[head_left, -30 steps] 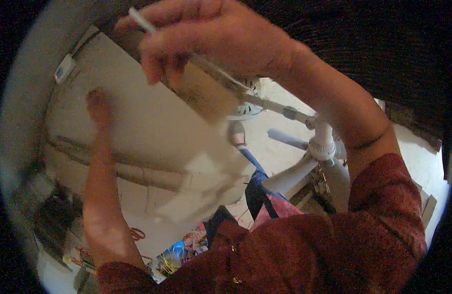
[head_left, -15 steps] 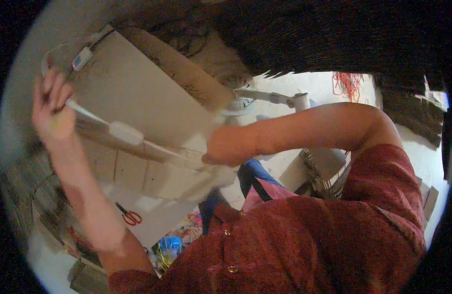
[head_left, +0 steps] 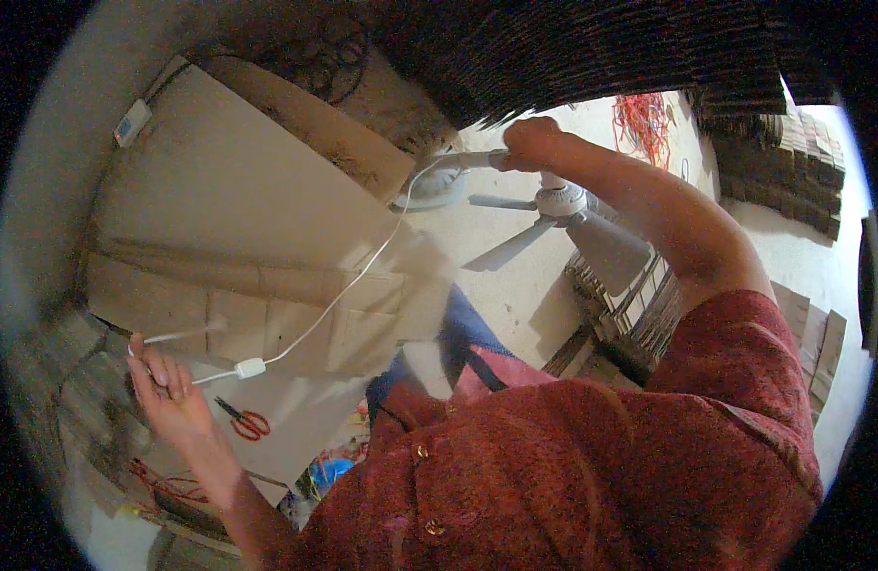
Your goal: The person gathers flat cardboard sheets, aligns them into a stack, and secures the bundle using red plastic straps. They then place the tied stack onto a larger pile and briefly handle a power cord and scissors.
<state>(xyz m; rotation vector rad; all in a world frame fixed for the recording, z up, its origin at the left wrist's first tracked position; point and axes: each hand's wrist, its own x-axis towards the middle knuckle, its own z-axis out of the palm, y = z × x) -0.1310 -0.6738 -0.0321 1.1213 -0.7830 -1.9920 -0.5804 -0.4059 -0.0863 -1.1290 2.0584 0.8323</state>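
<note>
My left hand (head_left: 168,385) is closed round a white power cord (head_left: 363,271) at the left, above scissors with red handles (head_left: 244,419). A small white inline switch (head_left: 251,367) hangs on the cord close to that hand; a blurred loose stretch sticks out past the fingers. From there the cord curves up to the round white base (head_left: 434,186) of a fan. My right hand (head_left: 534,143) is closed at the fan's grey-white pole (head_left: 482,160), its fingertips hidden. Below that hand are the fan's white hub (head_left: 561,200) and grey blades (head_left: 610,252).
A large cardboard sheet (head_left: 239,181) covers the left, with a white box-shaped device (head_left: 133,124) at its corner. Dark stacked cardboard (head_left: 591,52) fills the top. Red strings (head_left: 641,122) hang at the back right. More stacked cardboard (head_left: 620,324) lies right of my legs.
My right hand has left the cord and moved up and away to the fan's pole. My left hand has come down toward me with the cord. The fan's blades now show.
</note>
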